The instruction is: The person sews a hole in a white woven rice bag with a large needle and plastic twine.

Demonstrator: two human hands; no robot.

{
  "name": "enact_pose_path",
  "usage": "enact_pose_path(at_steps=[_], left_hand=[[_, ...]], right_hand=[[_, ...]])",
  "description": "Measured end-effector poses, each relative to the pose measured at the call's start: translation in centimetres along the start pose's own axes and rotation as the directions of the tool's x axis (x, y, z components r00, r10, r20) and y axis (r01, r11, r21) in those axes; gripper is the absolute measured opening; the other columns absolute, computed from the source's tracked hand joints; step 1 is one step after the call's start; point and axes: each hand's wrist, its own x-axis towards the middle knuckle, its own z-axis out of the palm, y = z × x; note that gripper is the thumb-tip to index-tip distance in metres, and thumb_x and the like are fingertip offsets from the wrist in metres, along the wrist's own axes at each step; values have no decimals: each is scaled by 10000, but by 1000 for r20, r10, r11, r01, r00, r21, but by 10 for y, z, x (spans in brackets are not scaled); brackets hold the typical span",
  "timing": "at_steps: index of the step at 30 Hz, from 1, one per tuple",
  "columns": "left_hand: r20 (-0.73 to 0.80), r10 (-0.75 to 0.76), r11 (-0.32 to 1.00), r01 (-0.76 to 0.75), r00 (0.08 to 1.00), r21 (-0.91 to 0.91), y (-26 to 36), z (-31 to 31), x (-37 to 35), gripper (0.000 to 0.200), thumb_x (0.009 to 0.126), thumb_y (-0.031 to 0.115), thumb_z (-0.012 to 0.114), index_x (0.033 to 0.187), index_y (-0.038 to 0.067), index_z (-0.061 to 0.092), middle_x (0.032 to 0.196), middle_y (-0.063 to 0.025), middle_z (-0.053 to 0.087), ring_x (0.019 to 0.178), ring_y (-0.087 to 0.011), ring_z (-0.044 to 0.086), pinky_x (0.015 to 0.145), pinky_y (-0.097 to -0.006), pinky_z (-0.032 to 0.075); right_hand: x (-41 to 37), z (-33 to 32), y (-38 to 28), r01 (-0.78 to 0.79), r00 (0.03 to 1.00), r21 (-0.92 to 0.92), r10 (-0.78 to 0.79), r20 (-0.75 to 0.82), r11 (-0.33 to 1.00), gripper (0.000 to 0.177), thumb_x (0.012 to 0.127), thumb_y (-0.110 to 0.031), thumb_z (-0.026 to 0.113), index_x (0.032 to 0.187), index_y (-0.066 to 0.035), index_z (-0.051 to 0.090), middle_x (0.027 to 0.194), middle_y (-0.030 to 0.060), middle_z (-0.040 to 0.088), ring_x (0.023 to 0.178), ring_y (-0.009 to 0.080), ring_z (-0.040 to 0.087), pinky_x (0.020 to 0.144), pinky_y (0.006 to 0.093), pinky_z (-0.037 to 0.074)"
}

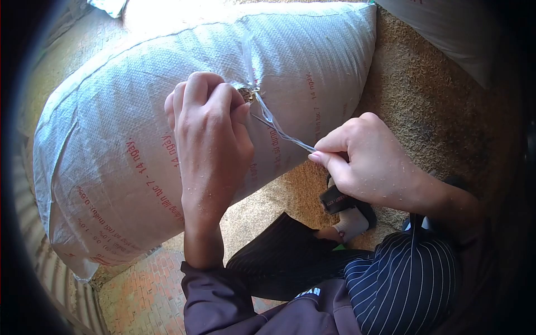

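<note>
Two bare hands work at one gathered spot on a full white sack (111, 100), which lies on its side with its long axis running from 8 o'clock up to 2 o'clock. The right hand (368, 159) pinches the far end of a twisted cord (287, 138) between thumb and forefinger. From that pinch the gathered spot lies between 10 and 11 o'clock, and the cord spans the space, looking fairly straight, across the sack's printed face. This line seems the relation to heed: the cord's long axis points back at the tie, crossing the sack's own axis rather than following it. The left hand (209, 125) is much the nearer, just at the tie's 8 o'clock side with its fingers curled over the sack; its fingertips are partly hidden, so I cannot tell whether it grasps fabric, a strand or nothing. Beside its thumb, a small gap shows brownish fill (248, 96). From the tie, a clear strip (247, 56) runs up towards 12 o'clock, and a second sack (446, 36) stands well apart at 2 o'clock
</note>
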Motion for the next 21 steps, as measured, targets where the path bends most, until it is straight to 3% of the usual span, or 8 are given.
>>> enact_pose_path(at_steps=[2,4,5,8,13,14,21], left_hand=[[-2,1,1000,-1,1000,6,0,0,0,47,736,34,631,735,19,585,867,-87,524,905,-262,496,902,-404,335],[1,-9,1000,9,1000,-5,1,-1,1,50,724,33,634,731,21,585,864,-88,524,904,-262,496,901,-402,336],[0,-8,1000,8,1000,-7,1,-1,1,50,724,33,634,731,21,585,864,-88,524,904,-262,496,901,-402,336],[-1,9,1000,-9,1000,20,0,-1,1,59,709,33,638,729,20,584,859,-89,524,894,-263,498,896,-401,337],[-8,-11,1000,11,1000,-17,0,-1,1,57,706,32,637,725,21,584,862,-88,527,875,-263,506,881,-392,345],[-7,-11,1000,11,1000,-16,0,-2,1,57,706,32,637,725,21,584,862,-88,527,875,-263,506,881,-392,345],[-84,-45,998,41,995,-40,-4,1,6,147,719,4,621,864,20,636,912,-77,545,892,-238,525,853,-375,387]], right_hand=[[2,-4,-5,-46,999,24,46,16,999,180,795,-52,584,665,48,659,577,205,588,535,310,615,589,383,499],[6,-7,-13,-229,972,234,210,107,945,185,800,-58,590,675,64,654,562,213,579,530,325,614,580,388,488],[6,-4,-13,-230,972,233,211,105,945,185,800,-58,590,675,64,654,562,213,579,530,325,614,580,388,488],[8,11,-10,-111,994,254,109,22,961,177,802,-53,593,689,71,651,562,220,573,520,332,604,570,385,477],[11,50,6,79,964,258,-7,-267,963,155,805,-69,605,696,33,645,598,221,572,529,324,598,555,390,458],[12,58,10,109,955,283,-22,-294,953,105,823,-53,615,769,23,663,537,144,549,447,85,470,446,294,357],[17,69,14,118,957,385,-1,-291,915,141,834,-49,605,730,43,633,512,122,516,442,81,427,443,293,345]])
